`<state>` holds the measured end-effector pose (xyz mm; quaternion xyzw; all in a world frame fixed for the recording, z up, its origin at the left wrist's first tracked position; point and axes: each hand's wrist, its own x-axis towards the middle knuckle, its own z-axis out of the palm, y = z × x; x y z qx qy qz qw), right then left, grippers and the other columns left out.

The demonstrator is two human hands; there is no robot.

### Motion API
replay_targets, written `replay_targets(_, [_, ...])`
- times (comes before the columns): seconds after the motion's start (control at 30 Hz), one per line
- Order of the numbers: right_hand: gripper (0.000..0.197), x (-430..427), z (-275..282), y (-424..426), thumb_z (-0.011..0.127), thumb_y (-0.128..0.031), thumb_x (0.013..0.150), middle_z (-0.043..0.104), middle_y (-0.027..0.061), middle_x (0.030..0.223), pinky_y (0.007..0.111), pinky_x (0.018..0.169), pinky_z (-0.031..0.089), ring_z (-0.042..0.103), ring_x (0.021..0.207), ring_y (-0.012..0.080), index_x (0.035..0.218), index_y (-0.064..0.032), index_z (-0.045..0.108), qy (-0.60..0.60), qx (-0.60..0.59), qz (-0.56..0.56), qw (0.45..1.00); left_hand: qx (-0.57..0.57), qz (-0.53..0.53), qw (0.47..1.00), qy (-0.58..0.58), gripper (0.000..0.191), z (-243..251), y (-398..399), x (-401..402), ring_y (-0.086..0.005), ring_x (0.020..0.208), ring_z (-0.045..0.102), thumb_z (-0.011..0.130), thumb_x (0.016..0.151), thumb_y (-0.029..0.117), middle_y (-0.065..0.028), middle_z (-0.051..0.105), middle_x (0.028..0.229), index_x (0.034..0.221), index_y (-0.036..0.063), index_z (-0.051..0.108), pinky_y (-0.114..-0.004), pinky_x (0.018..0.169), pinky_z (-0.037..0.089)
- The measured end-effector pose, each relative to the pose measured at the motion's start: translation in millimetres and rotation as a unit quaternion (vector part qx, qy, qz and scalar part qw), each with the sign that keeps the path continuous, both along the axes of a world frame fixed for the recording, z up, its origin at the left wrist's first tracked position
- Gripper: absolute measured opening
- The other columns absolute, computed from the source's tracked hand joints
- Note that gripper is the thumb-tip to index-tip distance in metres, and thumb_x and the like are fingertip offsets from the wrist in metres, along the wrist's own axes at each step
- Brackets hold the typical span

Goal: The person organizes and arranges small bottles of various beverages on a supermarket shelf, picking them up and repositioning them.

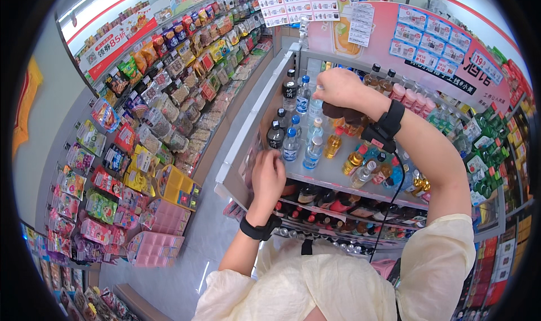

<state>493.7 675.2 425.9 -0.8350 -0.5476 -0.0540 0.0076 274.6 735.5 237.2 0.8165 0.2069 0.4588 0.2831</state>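
My right hand point(338, 89) reaches over the display shelf point(329, 171), its fingers closed at the top of a pale blue glass bottle point(315, 108). Under that palm hangs a dark brown soft thing point(344, 113), perhaps a cloth. At the shelf's left end is my left hand point(269, 175), fingers curled, just below a small black-labelled bottle point(275, 136); whether it grips anything is hidden. Beside it stand a blue-capped clear bottle point(290, 145) and a white-capped clear bottle point(312, 152). Behind them rise a taller black-labelled bottle point(289, 90) and another blue-capped bottle point(302, 96).
Amber bottles point(333, 143) and pink-topped bottles point(409, 98) crowd the shelf rightward, with green bottles point(486, 126) beyond. Dark bottles point(308, 193) fill the tier below. A black cable point(391, 204) hangs from my right wrist strap. Snack racks point(169, 92) line the aisle's left side.
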Motion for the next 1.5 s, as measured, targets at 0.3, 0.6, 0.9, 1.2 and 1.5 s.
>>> replay_targets(0.3, [0.034,1,37,3,0.072,-0.036,0.076,0.069,0.0152,0.09,0.043,0.076,0.052,0.066,0.089,0.0332,0.093,-0.0064,0.07,-0.006,0.043,0.022,0.999,-0.014,0.006,1.0,0.008,0.013,-2,-1,-2,-0.0382,0.084,0.059,0.056,0.08,0.0,-0.018,0.059,0.09,0.092,-0.0001,0.058,-0.044,0.073,0.048])
replay_targets(0.6, [0.024,-41,50,4,0.068,-0.025,0.08,0.07,0.0115,0.09,0.037,0.079,0.051,0.067,0.089,0.0272,0.095,-0.0071,0.071,0.082,-0.107,0.128,0.983,-0.003,0.002,1.0,-0.012,0.012,-2,1,-2,-0.0386,0.084,0.059,0.056,0.08,-0.001,-0.0177,0.059,0.09,0.092,0.0003,0.058,-0.045,0.072,0.048])
replay_targets(0.9, [0.026,-63,-17,47,0.068,-0.034,0.079,0.069,0.0134,0.089,0.042,0.076,0.053,0.066,0.089,0.0325,0.09,-0.0103,0.071,-0.023,-0.067,0.126,0.99,0.023,0.016,1.0,0.001,0.011,-4,1,2,-0.0341,0.08,0.06,0.056,0.082,0.0,-0.0161,0.059,0.089,0.092,0.0015,0.059,-0.04,0.069,0.049])
replay_targets(1.2, [0.024,-49,7,59,0.073,-0.029,0.068,0.069,0.015,0.078,0.043,0.069,0.054,0.068,0.078,0.0323,0.08,-0.0081,0.074,-0.012,-0.067,0.18,0.981,0.01,0.013,1.0,0.014,0.013,-2,1,4,-0.0405,0.085,0.059,0.055,0.08,0.001,-0.0197,0.059,0.094,0.093,0.0002,0.058,-0.047,0.073,0.048])
replay_targets(1.5, [0.025,-35,14,70,0.071,-0.025,0.066,0.069,0.016,0.083,0.043,0.071,0.054,0.067,0.081,0.034,0.083,-0.0074,0.073,-0.048,-0.059,0.162,0.984,0.01,0.023,0.999,0.043,0.015,-2,2,2,-0.0414,0.084,0.059,0.054,0.081,0.002,-0.0211,0.059,0.094,0.095,-0.0008,0.058,-0.047,0.073,0.049])
